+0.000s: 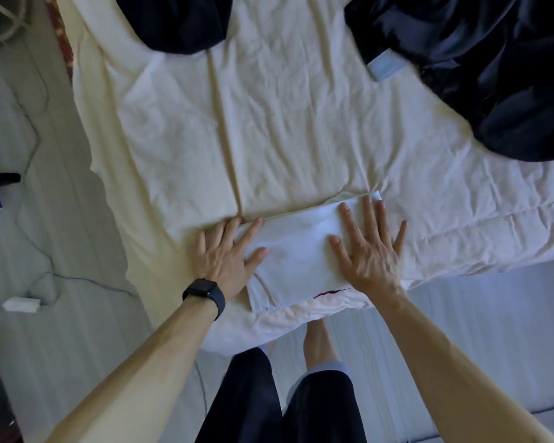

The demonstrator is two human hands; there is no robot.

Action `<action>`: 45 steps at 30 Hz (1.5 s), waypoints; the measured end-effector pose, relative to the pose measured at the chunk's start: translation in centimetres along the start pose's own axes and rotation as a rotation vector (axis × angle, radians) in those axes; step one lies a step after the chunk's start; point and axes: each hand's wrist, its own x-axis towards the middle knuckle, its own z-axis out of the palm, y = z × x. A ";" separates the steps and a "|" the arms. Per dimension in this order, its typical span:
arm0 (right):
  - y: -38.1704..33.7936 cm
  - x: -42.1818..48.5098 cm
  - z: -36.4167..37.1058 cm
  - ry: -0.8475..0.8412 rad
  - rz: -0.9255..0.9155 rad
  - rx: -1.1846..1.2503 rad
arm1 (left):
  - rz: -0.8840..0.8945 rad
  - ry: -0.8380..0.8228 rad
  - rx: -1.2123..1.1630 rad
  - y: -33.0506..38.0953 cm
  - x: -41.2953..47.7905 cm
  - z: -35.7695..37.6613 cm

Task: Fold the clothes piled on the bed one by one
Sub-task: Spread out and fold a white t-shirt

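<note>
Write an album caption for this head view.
Left hand and right hand flatten a folded white garment on the bed; dark clothes lie beyond.

Both bare arms reach forward. The left hand (227, 260) lies flat, fingers spread, on the left edge of the folded white cloth (296, 247). The right hand (370, 255) presses flat on its right half.

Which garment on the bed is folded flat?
The white garment under the left hand and right hand; the dark pile and the other dark garment lie crumpled.

White folded garment (296, 251), cream bedsheet (269, 123), navy clothes (493, 75), black watch (203, 290).
</note>
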 end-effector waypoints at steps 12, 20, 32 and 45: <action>3.8 -2.7 1.4 -0.048 0.171 0.138 | 0.470 0.045 0.080 3.5 -2.1 3.6; 2.4 -6.7 -2.0 -0.101 0.408 0.242 | 0.554 -0.068 0.189 1.2 -4.5 0.1; -9.1 -34.8 -9.2 0.435 0.118 0.261 | 0.433 -0.114 0.022 -2.8 -21.1 -11.9; -29.1 -43.1 -22.2 0.729 -0.151 0.202 | 0.360 0.343 -0.050 -17.2 -32.5 -32.8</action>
